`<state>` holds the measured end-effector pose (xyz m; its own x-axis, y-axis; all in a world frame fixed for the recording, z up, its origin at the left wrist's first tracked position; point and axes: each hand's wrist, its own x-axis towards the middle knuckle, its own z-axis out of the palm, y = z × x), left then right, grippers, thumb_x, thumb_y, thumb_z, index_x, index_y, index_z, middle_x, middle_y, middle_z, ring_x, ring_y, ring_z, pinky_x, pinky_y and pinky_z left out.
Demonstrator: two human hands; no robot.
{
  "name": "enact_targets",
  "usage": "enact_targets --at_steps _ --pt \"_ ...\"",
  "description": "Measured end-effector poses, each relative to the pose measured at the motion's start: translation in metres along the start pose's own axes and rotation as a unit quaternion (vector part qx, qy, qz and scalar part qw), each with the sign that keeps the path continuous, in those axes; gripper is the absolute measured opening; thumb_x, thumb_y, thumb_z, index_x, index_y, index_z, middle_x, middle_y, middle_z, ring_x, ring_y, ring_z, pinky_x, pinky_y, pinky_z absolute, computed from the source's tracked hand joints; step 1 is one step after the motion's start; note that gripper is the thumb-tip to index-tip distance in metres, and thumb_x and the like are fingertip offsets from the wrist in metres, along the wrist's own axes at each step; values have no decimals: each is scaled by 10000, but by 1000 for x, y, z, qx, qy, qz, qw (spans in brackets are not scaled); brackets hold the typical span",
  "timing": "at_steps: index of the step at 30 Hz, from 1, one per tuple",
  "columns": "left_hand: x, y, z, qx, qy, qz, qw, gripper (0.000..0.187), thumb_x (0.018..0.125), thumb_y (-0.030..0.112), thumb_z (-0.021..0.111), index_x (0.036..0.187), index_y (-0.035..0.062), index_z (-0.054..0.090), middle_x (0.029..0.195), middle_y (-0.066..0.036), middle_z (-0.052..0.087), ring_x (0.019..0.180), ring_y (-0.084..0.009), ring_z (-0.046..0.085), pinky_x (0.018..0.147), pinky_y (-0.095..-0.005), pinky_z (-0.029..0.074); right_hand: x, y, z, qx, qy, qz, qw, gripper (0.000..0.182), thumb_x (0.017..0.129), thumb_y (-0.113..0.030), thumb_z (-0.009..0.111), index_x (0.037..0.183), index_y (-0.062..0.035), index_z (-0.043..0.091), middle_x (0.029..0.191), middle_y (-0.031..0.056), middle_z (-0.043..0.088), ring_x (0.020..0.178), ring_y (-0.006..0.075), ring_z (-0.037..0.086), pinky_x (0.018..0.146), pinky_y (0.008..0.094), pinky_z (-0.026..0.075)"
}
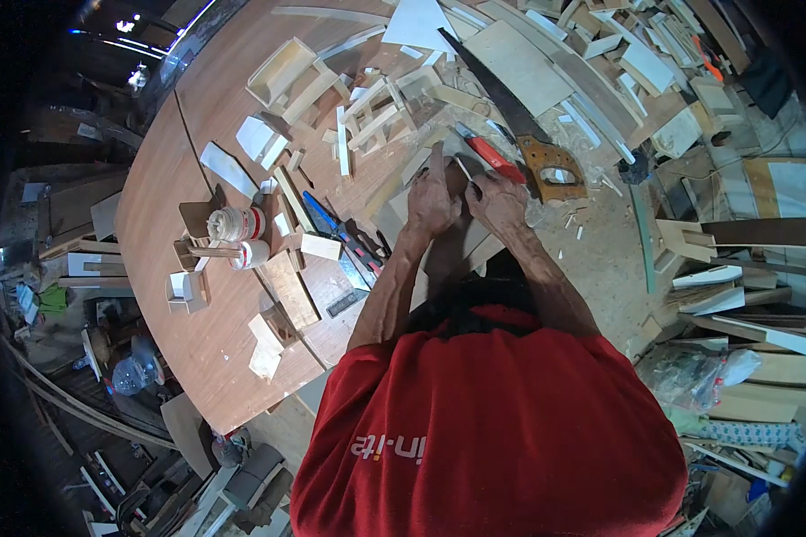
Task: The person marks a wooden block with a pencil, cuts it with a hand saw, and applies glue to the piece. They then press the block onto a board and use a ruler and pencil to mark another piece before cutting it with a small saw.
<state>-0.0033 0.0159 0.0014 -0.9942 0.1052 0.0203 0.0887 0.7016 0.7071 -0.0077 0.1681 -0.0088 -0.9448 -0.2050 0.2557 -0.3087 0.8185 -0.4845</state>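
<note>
Fingers of the left hand (433,204) rest partly open against a brown piece (454,177) at upper centre, while the right hand's (499,204) curled fingers pinch a thin pale stick (462,168).

A cluttered woodworking workshop, with a handsaw (553,170), wood offcuts (649,67) and glue jars (235,224).

Thin piece (461,167) at right hand (499,199) too small to identify, red shirt (501,430) cut off below

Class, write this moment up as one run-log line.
left hand and right hand: close together | grip: unclear | near right hand: red-handled tool, handsaw | to the left: two jars
</note>
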Motion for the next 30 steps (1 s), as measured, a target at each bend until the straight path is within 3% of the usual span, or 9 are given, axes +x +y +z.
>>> enact_targets --at_steps 6,15,18,20,24,26,30 --pt "0 -2 0 -11 3 3 1000 949 647 49 675 1443 17 158 1204 -216 596 1080 -418 569 999 -454 394 3 -2 -2 -8 -21 3 1000 145 770 -223 652 793 -82 677 778 109 657 718 303 651 639 423 526" --pt "-1 15 -3 53 -24 -4 998 865 684 84 662 1434 60 232 1298 -198 535 1192 -427 487 1073 -554 266 4 -3 -13 12 -45 14 999 131 760 -215 639 797 -93 673 809 123 671 747 309 653 660 414 525" --pt "0 14 -1 90 -13 1 996 822 689 97 669 1419 71 292 1344 -203 497 1212 -413 480 1068 -586 252 6 -3 -17 11 -89 45 995 129 757 -210 630 784 -88 665 825 128 676 762 302 658 666 418 525" --pt "1 13 2 132 -39 -25 990 871 654 88 668 1437 106 288 1322 -159 515 1227 -352 491 1093 -627 194 5 0 -16 20 -105 44 993 134 759 -206 625 810 -92 674 834 125 680 772 296 664 672 412 529" --pt "-2 7 6 104 -8 -9 995 846 650 93 671 1421 93 322 1337 -150 505 1239 -344 483 1093 -631 190 -3 9 -11 46 -74 33 996 174 765 -196 616 894 -97 678 846 117 685 785 292 668 679 391 534" --pt "-2 9 4 104 -18 -12 994 787 691 103 670 1405 70 341 1351 -186 505 1254 -373 465 1069 -590 238 -8 14 -6 104 1 27 994 199 746 -209 656 901 -87 686 745 104 678 697 274 665 659 368 536" --pt "-2 7 4 65 -6 -15 998 778 695 108 675 1394 35 340 1315 -185 539 1218 -381 494 1058 -563 257 -10 17 -5 178 0 69 982 234 748 -207 664 950 -90 685 771 106 685 720 270 670 669 364 535"
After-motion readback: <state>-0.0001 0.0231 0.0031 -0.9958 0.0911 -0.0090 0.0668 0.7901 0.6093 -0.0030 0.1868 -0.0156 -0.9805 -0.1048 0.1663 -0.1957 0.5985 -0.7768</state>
